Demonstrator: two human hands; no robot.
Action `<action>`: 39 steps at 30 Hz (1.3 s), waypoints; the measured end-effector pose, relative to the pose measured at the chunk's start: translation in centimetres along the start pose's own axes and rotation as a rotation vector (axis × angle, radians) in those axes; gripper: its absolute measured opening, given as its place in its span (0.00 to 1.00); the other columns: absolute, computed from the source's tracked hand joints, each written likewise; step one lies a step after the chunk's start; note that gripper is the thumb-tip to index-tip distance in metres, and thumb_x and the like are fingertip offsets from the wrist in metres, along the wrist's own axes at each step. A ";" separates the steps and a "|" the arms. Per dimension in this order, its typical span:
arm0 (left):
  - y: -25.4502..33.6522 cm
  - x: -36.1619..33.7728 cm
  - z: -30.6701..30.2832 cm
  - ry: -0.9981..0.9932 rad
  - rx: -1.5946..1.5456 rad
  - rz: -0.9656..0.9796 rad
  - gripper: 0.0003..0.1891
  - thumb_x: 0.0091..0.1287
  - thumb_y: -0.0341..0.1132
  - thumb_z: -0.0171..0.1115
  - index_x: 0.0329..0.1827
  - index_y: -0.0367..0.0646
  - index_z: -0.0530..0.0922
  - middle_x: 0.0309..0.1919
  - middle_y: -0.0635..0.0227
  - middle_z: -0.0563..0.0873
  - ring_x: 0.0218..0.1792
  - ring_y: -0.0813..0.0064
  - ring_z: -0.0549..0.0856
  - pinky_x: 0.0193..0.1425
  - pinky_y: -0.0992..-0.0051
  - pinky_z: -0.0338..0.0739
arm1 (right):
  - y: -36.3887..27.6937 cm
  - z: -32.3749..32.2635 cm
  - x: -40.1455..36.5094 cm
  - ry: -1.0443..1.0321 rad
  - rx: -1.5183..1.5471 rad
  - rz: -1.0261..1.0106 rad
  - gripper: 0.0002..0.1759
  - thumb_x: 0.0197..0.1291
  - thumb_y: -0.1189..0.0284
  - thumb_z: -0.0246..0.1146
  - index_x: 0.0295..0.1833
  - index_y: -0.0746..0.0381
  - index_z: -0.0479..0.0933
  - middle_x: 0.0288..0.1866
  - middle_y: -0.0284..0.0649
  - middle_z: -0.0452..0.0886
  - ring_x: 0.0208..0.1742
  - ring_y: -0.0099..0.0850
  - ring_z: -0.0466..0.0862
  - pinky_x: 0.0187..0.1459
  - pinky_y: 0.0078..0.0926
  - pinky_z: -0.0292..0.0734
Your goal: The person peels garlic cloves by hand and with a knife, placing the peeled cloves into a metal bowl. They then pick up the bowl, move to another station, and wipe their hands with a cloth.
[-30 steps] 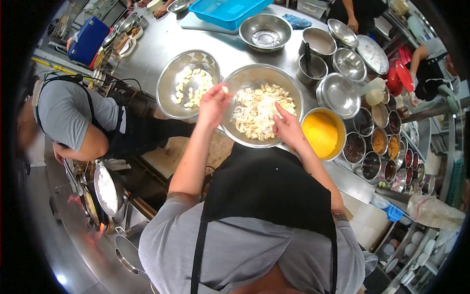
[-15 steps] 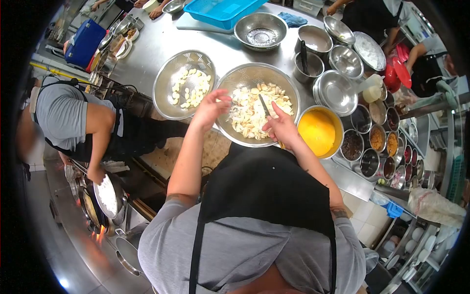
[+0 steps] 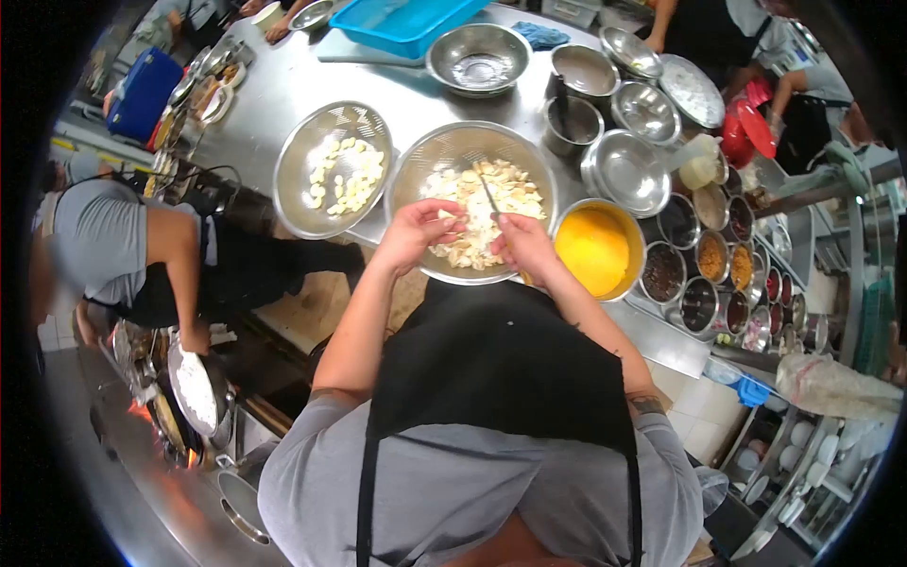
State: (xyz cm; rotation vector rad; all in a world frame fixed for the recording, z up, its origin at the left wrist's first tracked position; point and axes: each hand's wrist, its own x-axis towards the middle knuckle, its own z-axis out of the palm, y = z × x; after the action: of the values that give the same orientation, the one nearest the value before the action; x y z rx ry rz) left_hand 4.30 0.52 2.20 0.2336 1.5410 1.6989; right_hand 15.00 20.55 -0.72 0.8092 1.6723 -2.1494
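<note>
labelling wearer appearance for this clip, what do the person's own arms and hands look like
The left hand and right hand are bare: no gloves or watch visible. The arms are uncovered below short grey T-shirt sleeves. A dark tattoo marks the right arm near the elbow. Over the shoulders run black apron straps.
</note>
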 end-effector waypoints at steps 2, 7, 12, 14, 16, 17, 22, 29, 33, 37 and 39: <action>0.0 0.0 0.3 0.004 0.024 0.012 0.16 0.72 0.28 0.56 0.61 0.35 0.73 0.51 0.57 0.85 0.47 0.71 0.87 0.51 0.75 0.82 | 0.3 0.5 0.2 0.088 -0.029 -0.050 0.15 0.71 0.65 0.51 0.53 0.61 0.79 0.24 0.36 0.80 0.20 0.22 0.73 0.22 0.22 0.68; -0.8 0.1 1.2 0.073 0.039 -0.036 0.14 0.75 0.34 0.53 0.60 0.41 0.73 0.47 0.59 0.86 0.39 0.77 0.86 0.39 0.82 0.79 | 0.1 0.2 -0.4 0.069 -0.100 -0.169 0.18 0.67 0.67 0.60 0.60 0.58 0.79 0.28 0.36 0.84 0.24 0.20 0.79 0.24 0.21 0.73; -1.1 0.1 1.3 0.007 0.039 -0.073 0.09 0.76 0.35 0.53 0.54 0.44 0.75 0.27 0.70 0.82 0.25 0.84 0.79 0.27 0.85 0.69 | 0.1 0.1 -1.1 0.030 0.042 -0.195 0.18 0.65 0.67 0.63 0.59 0.57 0.80 0.25 0.35 0.83 0.17 0.18 0.75 0.18 0.18 0.70; -1.0 -0.1 2.1 0.040 -0.007 -0.042 0.10 0.76 0.36 0.52 0.54 0.44 0.75 0.25 0.71 0.80 0.23 0.85 0.76 0.25 0.85 0.66 | -0.1 0.4 -1.2 0.048 0.049 -0.212 0.16 0.66 0.66 0.62 0.57 0.59 0.81 0.25 0.35 0.83 0.16 0.18 0.74 0.17 0.18 0.69; -1.0 -0.1 2.2 0.045 -0.046 -0.028 0.10 0.76 0.36 0.53 0.54 0.44 0.75 0.24 0.71 0.79 0.21 0.85 0.75 0.24 0.85 0.64 | -0.9 0.4 -1.4 0.075 0.053 -0.160 0.15 0.67 0.64 0.61 0.53 0.60 0.82 0.26 0.36 0.83 0.16 0.19 0.73 0.16 0.18 0.68; -1.3 -0.1 1.9 0.033 -0.065 -0.031 0.10 0.75 0.36 0.53 0.54 0.44 0.75 0.24 0.71 0.79 0.21 0.85 0.74 0.24 0.85 0.63 | -1.0 0.4 -1.4 0.091 0.056 -0.134 0.15 0.67 0.63 0.61 0.52 0.60 0.82 0.26 0.36 0.83 0.16 0.19 0.73 0.16 0.18 0.68; -0.9 -0.6 1.9 -0.099 -0.127 -0.048 0.10 0.74 0.33 0.52 0.54 0.42 0.75 0.27 0.70 0.79 0.21 0.84 0.73 0.24 0.85 0.64 | -0.4 0.3 -0.7 0.086 0.055 -0.132 0.18 0.69 0.62 0.58 0.57 0.62 0.77 0.25 0.36 0.82 0.16 0.18 0.71 0.16 0.17 0.65; -1.7 -0.1 2.0 -0.078 -0.133 -0.041 0.09 0.73 0.32 0.53 0.52 0.39 0.76 0.32 0.69 0.81 0.27 0.82 0.77 0.32 0.82 0.70 | -0.1 0.3 -0.7 0.084 0.049 -0.152 0.18 0.68 0.65 0.59 0.58 0.63 0.75 0.25 0.37 0.81 0.16 0.18 0.70 0.16 0.17 0.64; -3.2 1.2 0.9 0.141 0.097 0.009 0.10 0.74 0.32 0.52 0.53 0.38 0.77 0.39 0.69 0.83 0.38 0.80 0.82 0.45 0.81 0.75 | 2.0 -0.1 1.3 0.123 0.033 -0.255 0.20 0.66 0.68 0.60 0.61 0.63 0.74 0.26 0.37 0.81 0.16 0.18 0.70 0.18 0.18 0.66; -2.6 2.4 -1.4 0.204 0.367 0.222 0.13 0.73 0.27 0.50 0.57 0.33 0.76 0.51 0.59 0.85 0.50 0.72 0.84 0.58 0.75 0.74 | 1.1 0.4 0.2 0.219 0.074 -0.238 0.29 0.65 0.74 0.58 0.72 0.60 0.65 0.33 0.37 0.82 0.24 0.18 0.73 0.24 0.17 0.72; -2.8 2.7 -1.5 0.256 0.391 0.360 0.15 0.73 0.26 0.49 0.59 0.30 0.75 0.48 0.58 0.87 0.51 0.73 0.83 0.58 0.76 0.74 | 1.0 -0.2 0.1 0.033 0.119 -0.238 0.30 0.66 0.78 0.55 0.74 0.59 0.62 0.36 0.37 0.82 0.26 0.17 0.74 0.25 0.16 0.73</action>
State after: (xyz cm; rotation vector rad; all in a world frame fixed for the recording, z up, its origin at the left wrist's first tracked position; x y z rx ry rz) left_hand 2.80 0.94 -1.72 0.5396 2.1236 1.7302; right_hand 15.51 20.51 -1.60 0.7117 1.7482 -2.4274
